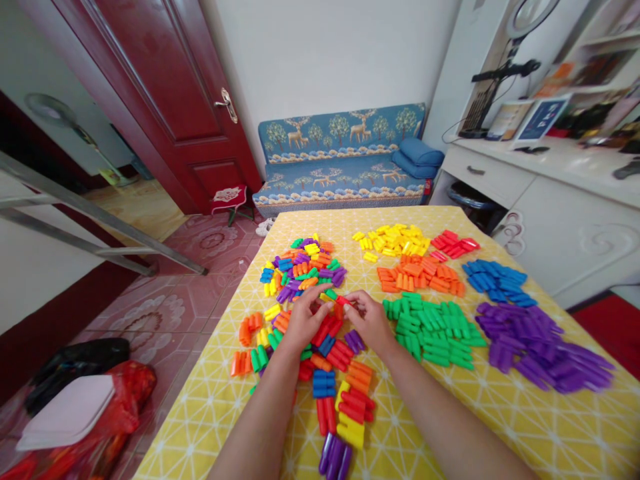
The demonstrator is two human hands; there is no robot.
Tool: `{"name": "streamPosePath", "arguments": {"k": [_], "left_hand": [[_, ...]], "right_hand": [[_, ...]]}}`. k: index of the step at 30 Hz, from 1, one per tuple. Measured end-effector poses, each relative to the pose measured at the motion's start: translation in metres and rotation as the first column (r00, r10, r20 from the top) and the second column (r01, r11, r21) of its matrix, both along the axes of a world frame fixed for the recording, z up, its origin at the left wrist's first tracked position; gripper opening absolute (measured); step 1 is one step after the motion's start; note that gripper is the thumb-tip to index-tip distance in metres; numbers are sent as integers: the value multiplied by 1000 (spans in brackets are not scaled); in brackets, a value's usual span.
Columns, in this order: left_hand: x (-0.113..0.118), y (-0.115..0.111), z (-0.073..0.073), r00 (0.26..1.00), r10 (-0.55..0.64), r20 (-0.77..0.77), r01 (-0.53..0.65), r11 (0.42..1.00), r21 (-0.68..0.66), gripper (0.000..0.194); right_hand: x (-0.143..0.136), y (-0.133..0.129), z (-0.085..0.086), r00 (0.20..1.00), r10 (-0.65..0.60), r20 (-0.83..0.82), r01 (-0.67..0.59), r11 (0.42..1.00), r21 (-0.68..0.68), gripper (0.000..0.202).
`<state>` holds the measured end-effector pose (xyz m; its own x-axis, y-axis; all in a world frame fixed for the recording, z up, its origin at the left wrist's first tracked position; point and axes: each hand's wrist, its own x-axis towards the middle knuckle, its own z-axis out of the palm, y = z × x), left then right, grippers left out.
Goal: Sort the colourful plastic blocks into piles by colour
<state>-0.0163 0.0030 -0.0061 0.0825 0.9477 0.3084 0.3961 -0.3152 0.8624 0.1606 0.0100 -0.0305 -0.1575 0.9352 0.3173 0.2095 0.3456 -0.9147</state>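
Both my hands meet over a mixed heap of coloured plastic pieces (325, 383) on the table. The fingers of my left hand (309, 317) are closed around a green piece (331, 293). Beside it, my right hand (367, 317) pinches a red piece (343, 301) between thumb and fingers. The green and red pieces are close together; whether they are joined cannot be told. To the right lie single-colour piles: yellow (397, 239), red (454, 245), orange (423, 275), blue (494, 281), green (435, 328) and purple (540, 343).
A yellow patterned cloth covers the table (200, 413). Behind it is a blue sofa (345, 157); a white cabinet (560, 220) stands at the right. On the left are a metal ladder (95, 223), a small stool (231, 198) and red and black bags (135, 387) on the floor.
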Motion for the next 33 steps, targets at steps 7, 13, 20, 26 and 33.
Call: {"name": "streamPosePath", "arguments": {"k": [7,13,20,26,33], "left_hand": [[-1,1,-2,999,30,46,-28,999,-33,23],[-1,-1,1,982,119,149,-115,993,-39,26],[-1,0,5,978,176,107,-182,982,43,24],[-3,1,4,992,124,-32,-121,988,93,17],[-2,2,3,992,118,-41,-114,990,81,16]], "right_hand": [[0,0,3,999,-5,35,4,1000,21,19],[2,1,7,996,-94,-15,94,996,3,21],[3,-2,18,990,-125,63,113,981,159,23],[20,7,40,979,-201,-42,204,973,109,31],[136,107,60,862,-506,-2,503,856,124,26]]}}
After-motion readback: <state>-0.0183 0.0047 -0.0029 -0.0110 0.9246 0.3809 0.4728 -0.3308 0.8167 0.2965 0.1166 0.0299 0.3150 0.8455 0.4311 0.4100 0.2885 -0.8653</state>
